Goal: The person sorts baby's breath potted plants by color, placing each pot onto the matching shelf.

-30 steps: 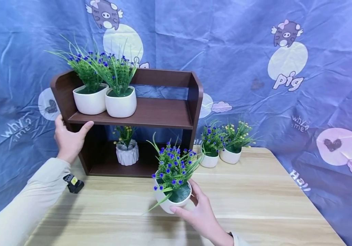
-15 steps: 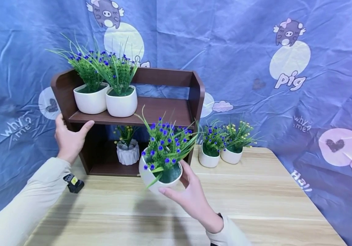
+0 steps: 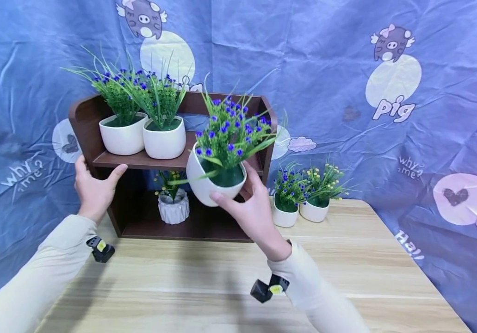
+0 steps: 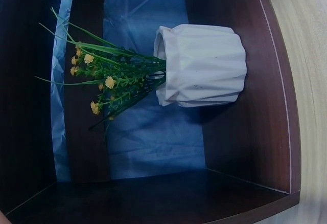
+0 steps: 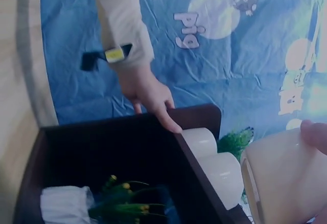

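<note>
My right hand point(image 3: 257, 212) holds a white pot of artificial blue flowers point(image 3: 211, 185) by its side, thumb at the front rim. The pot is tilted and overlaps the front of the upper board of a dark brown two-tier shelf point(image 3: 221, 235). With my left hand point(image 3: 96, 189) I grip the shelf's left side, thumb on the upper board's front edge. Two white pots with blue flowers, a left pot point(image 3: 121, 138) and a right pot point(image 3: 165, 142), stand side by side on the upper board. On the lower tier stands a ridged white pot point(image 4: 204, 65) with yellow flowers.
To the shelf's right, on the wooden table point(image 3: 346, 259), stand a white pot with blue flowers point(image 3: 285, 216) and a white pot with yellow flowers point(image 3: 314, 212). A blue printed cloth point(image 3: 325, 69) hangs behind everything.
My right hand has raised the potted blue flowers from low over the table, up and slightly left, to the upper board's height. The left hand has stayed on the shelf.
</note>
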`<control>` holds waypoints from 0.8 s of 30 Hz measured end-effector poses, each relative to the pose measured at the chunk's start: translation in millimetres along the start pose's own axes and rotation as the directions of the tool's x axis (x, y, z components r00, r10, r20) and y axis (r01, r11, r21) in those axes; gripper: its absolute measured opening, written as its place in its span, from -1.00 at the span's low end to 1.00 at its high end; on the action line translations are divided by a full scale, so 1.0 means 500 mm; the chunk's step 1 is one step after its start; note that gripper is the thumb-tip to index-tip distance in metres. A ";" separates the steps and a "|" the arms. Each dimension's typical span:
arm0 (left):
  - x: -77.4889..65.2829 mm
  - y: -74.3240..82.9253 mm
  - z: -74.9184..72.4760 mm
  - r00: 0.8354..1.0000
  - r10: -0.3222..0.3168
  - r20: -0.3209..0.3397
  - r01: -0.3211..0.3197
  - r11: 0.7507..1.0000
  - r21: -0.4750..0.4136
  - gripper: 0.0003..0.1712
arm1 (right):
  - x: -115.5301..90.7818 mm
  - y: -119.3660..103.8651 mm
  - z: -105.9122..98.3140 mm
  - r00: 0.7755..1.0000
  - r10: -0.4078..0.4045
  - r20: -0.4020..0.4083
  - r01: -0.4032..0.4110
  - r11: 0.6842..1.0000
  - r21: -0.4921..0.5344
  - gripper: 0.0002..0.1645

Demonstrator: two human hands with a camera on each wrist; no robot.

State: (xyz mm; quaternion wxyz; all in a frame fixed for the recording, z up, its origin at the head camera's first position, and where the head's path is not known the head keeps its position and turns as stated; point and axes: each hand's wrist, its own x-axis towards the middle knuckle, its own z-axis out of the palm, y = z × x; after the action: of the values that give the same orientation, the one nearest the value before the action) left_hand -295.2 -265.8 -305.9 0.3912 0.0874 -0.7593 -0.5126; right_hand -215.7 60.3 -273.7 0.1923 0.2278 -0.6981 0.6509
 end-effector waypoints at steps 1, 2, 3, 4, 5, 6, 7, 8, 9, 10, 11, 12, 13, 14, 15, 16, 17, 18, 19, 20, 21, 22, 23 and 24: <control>0.000 0.000 0.000 1.000 0.001 0.000 -0.001 1.000 -0.001 -0.03 | 0.013 -0.002 0.002 1.000 -0.009 -0.008 0.009 1.000 -0.011 -0.04; 0.000 0.000 0.000 1.000 0.002 -0.001 -0.002 1.000 -0.001 -0.03 | 0.025 -0.004 0.004 1.000 -0.016 -0.015 0.016 1.000 -0.019 -0.05; 0.000 0.000 0.000 1.000 0.003 -0.001 -0.003 1.000 0.000 -0.03 | 0.037 -0.005 0.005 1.000 -0.021 -0.023 0.021 0.999 -0.027 -0.05; 0.000 0.000 0.000 1.000 0.004 -0.001 -0.004 1.000 -0.001 -0.03 | 0.048 -0.007 0.007 0.999 -0.026 -0.028 0.025 0.999 -0.034 -0.05; 0.000 0.000 0.000 1.000 0.004 -0.002 -0.004 1.000 -0.001 -0.03 | 0.059 -0.008 0.009 0.999 -0.027 -0.035 0.026 0.999 -0.042 -0.05; 0.000 0.000 0.000 1.000 0.003 -0.002 -0.003 1.000 -0.001 -0.03 | 0.070 -0.008 0.012 0.999 -0.029 -0.045 0.027 0.998 -0.052 -0.05; 0.000 0.000 0.000 1.000 0.002 -0.002 -0.002 1.000 0.000 -0.03 | 0.081 -0.008 0.014 0.998 -0.033 -0.051 0.030 0.998 -0.057 -0.05; 0.000 0.000 0.000 1.000 0.000 -0.002 0.000 1.000 0.001 -0.03 | 0.090 -0.008 0.016 0.998 -0.034 -0.062 0.029 0.997 -0.068 -0.04; 0.000 0.000 0.000 1.000 -0.001 -0.002 0.001 1.000 0.002 -0.03 | 0.099 -0.007 0.019 0.997 -0.035 -0.075 0.029 0.996 -0.085 -0.03; 0.000 0.000 -0.001 1.000 -0.001 -0.002 0.001 1.000 0.003 -0.03 | 0.108 -0.005 0.022 0.995 -0.038 -0.090 0.028 0.994 -0.103 -0.02; 0.000 0.000 -0.001 1.000 -0.001 -0.001 0.001 1.000 0.003 -0.03 | 0.116 -0.003 0.025 0.993 -0.041 -0.108 0.028 0.992 -0.125 -0.01; 0.000 0.000 -0.001 1.000 0.002 0.000 -0.002 1.000 0.002 -0.03 | 0.123 -0.002 0.028 0.991 -0.043 -0.123 0.025 0.989 -0.144 0.00; 0.000 0.000 -0.001 1.000 0.002 0.000 -0.002 1.000 0.002 -0.04 | 0.130 0.001 0.031 0.989 -0.043 -0.139 0.021 0.987 -0.158 0.01; 0.000 0.000 -0.001 1.000 0.001 0.000 -0.001 1.000 0.001 -0.04 | 0.138 0.004 0.034 0.987 -0.039 -0.154 0.012 0.985 -0.173 0.02; 0.000 0.000 0.000 1.000 0.001 -0.001 -0.001 1.000 -0.001 -0.04 | 0.145 0.006 0.038 0.986 -0.030 -0.167 -0.001 0.983 -0.182 0.03; 0.000 0.000 0.000 1.000 0.001 -0.002 -0.001 1.000 -0.002 -0.04 | 0.153 0.009 0.042 0.984 -0.015 -0.177 -0.018 0.983 -0.181 0.04; 0.000 -0.001 0.000 1.000 0.001 -0.003 -0.001 1.000 -0.003 -0.04 | 0.161 0.013 0.046 0.983 0.003 -0.186 -0.037 0.983 -0.180 0.04; 0.000 -0.001 0.000 1.000 0.001 -0.002 -0.001 1.000 -0.004 -0.04 | 0.169 0.016 0.049 0.981 0.025 -0.194 -0.059 0.983 -0.173 0.05; 0.001 -0.001 0.000 1.000 -0.002 -0.001 0.002 1.000 -0.002 -0.04 | 0.177 0.021 0.053 0.978 0.046 -0.203 -0.081 0.982 -0.169 0.05; 0.001 -0.001 0.000 1.000 -0.003 -0.001 0.003 1.000 -0.001 -0.04 | 0.184 0.024 0.057 0.976 0.066 -0.210 -0.103 0.980 -0.172 0.06; 0.002 -0.001 0.000 1.000 -0.002 0.000 0.002 1.000 -0.001 -0.04 | 0.191 0.028 0.060 0.973 0.086 -0.216 -0.126 0.976 -0.178 0.06; 0.002 -0.002 0.000 1.000 -0.003 0.001 0.003 1.000 -0.001 -0.04 | 0.198 0.031 0.064 0.970 0.101 -0.220 -0.143 0.972 -0.187 0.06; 0.002 -0.002 0.000 1.000 -0.004 0.002 0.004 1.000 0.000 -0.03 | 0.204 0.034 0.067 0.968 0.111 -0.224 -0.158 0.966 -0.203 0.06; 0.003 -0.002 0.000 1.000 -0.005 0.002 0.005 1.000 -0.001 -0.03 | 0.209 0.036 0.070 0.966 0.121 -0.227 -0.171 0.961 -0.218 0.07</control>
State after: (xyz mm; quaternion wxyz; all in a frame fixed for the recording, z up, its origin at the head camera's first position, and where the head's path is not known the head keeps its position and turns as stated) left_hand -296.2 -267.1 -305.9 0.3893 0.0883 -0.7592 -0.5140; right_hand -310.9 19.1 -232.3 0.2423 0.0807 -0.7609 0.5965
